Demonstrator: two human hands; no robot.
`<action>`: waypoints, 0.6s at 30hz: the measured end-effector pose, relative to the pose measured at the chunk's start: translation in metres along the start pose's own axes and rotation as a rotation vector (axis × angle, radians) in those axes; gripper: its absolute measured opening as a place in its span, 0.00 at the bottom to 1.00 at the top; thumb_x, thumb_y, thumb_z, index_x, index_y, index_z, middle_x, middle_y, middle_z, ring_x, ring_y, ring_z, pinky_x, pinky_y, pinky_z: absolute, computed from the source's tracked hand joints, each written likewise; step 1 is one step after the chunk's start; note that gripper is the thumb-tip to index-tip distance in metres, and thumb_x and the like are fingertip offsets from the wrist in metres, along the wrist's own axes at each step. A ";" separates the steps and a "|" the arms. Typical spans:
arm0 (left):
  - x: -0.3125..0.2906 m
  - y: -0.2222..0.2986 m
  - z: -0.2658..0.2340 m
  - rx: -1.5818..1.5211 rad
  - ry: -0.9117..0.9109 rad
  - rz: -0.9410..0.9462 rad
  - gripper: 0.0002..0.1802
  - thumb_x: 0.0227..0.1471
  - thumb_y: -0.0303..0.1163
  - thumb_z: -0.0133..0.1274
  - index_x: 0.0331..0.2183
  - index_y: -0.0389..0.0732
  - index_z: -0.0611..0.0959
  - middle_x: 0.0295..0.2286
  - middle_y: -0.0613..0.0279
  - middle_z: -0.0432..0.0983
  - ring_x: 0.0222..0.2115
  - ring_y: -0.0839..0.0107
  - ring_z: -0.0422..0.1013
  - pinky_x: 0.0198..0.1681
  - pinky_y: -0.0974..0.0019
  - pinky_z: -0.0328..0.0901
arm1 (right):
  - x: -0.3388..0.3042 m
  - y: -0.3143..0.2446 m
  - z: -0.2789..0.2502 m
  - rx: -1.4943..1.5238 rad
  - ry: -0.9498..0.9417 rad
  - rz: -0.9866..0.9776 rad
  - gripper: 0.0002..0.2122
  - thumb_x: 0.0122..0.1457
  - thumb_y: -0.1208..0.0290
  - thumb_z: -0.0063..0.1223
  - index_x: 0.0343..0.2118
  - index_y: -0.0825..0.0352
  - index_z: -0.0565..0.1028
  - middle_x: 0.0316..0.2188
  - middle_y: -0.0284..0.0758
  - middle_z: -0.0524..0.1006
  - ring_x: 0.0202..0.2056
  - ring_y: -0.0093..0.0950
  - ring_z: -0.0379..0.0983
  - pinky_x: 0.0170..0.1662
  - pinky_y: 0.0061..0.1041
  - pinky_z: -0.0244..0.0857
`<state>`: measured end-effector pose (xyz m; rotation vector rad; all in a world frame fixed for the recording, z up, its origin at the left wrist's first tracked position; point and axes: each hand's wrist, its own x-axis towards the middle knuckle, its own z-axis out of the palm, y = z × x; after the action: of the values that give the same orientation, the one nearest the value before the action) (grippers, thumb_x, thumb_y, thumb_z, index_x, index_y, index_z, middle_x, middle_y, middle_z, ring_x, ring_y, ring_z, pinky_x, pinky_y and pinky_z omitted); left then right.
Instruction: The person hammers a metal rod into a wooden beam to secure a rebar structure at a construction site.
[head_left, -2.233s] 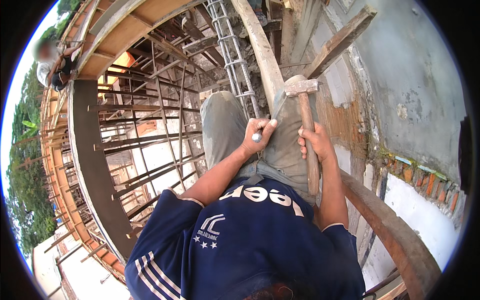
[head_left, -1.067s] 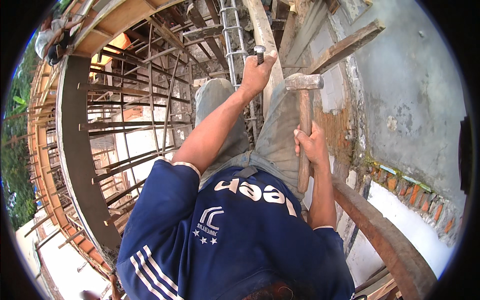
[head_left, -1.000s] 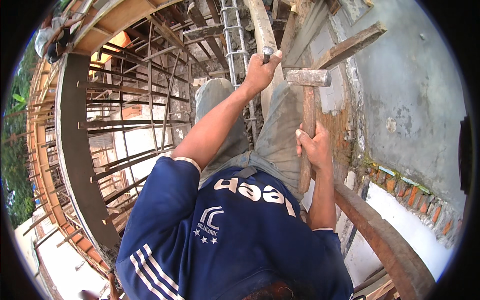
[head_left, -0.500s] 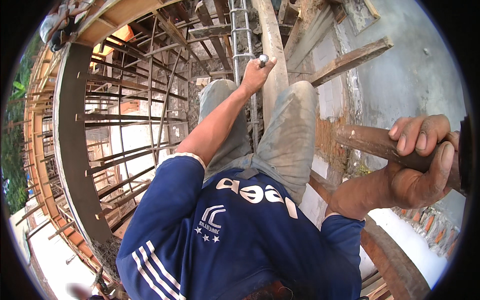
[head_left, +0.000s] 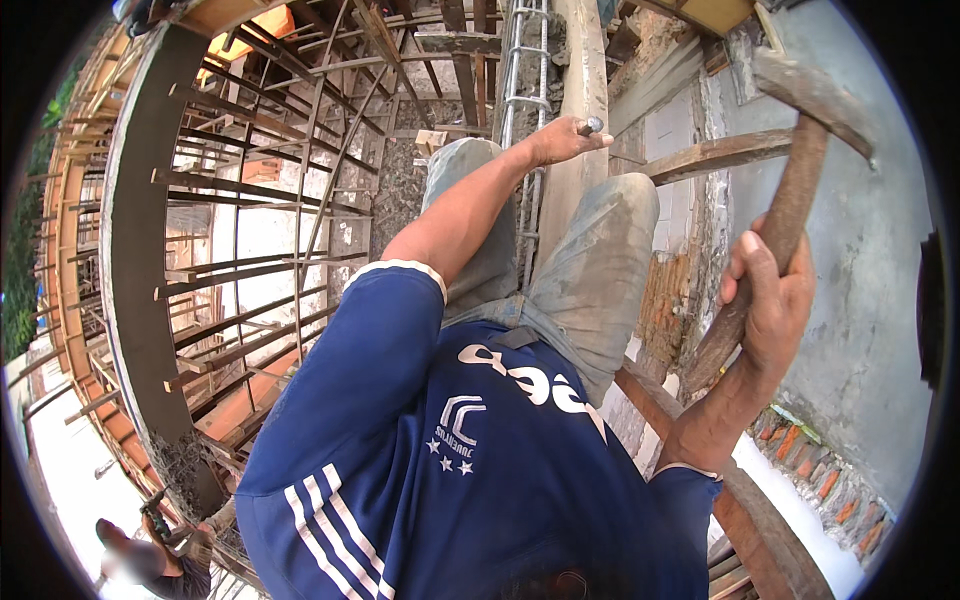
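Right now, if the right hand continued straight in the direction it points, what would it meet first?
Probably the grey wall: the right hand points toward it, with the hammer in its grip. How far apart they are is unclear from one view.

- The metal rod [head_left: 591, 126] shows only its round end; the remaining part is hidden by the left hand [head_left: 562, 145], therefore its length cannot be told.
- Most fingers of the left hand are hidden behind its back.
- One part of the handle of the hammer [head_left: 800, 180] is covered by the right hand [head_left: 775, 300].
- The wearer's lower legs are hidden beyond the knees of the trousers [head_left: 600, 260].
- The steel bars [head_left: 525, 70] are cut off by the upper edge.
- The other person [head_left: 182, 578], at lower left, is partly cut off, and the head is blurred.
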<state>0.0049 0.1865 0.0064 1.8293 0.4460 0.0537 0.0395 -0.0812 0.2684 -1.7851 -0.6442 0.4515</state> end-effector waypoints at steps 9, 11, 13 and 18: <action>0.011 -0.023 -0.016 -0.059 -0.062 0.013 0.29 0.52 0.56 0.57 0.34 0.34 0.81 0.28 0.57 0.77 0.33 0.71 0.67 0.41 0.63 0.65 | 0.028 0.040 0.082 -0.150 0.263 -0.292 0.11 0.59 0.69 0.52 0.37 0.73 0.68 0.21 0.39 0.71 0.25 0.35 0.71 0.33 0.36 0.67; 0.011 -0.021 -0.010 -0.042 -0.077 0.034 0.25 0.54 0.53 0.57 0.34 0.36 0.81 0.29 0.58 0.78 0.33 0.72 0.68 0.42 0.63 0.65 | 0.019 0.108 0.099 -0.611 -0.138 0.099 0.15 0.56 0.69 0.55 0.41 0.74 0.67 0.20 0.41 0.72 0.26 0.40 0.75 0.34 0.41 0.68; 0.010 -0.044 0.005 -0.092 0.083 0.254 0.24 0.56 0.51 0.55 0.27 0.36 0.78 0.23 0.63 0.71 0.28 0.76 0.63 0.33 0.64 0.61 | 0.014 0.135 0.093 -0.405 -0.322 0.240 0.12 0.57 0.70 0.55 0.37 0.72 0.69 0.18 0.36 0.72 0.20 0.31 0.73 0.25 0.33 0.67; 0.037 -0.024 0.000 -0.006 0.182 0.017 0.24 0.60 0.48 0.51 0.29 0.32 0.80 0.20 0.62 0.71 0.26 0.76 0.60 0.32 0.59 0.64 | -0.015 0.148 0.061 -0.235 -0.239 0.414 0.09 0.57 0.70 0.55 0.33 0.70 0.69 0.16 0.32 0.71 0.12 0.20 0.67 0.16 0.23 0.61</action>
<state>0.0328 0.2043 -0.0235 1.8302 0.5572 0.2336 0.0212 -0.0781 0.1092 -2.1166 -0.5032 0.9116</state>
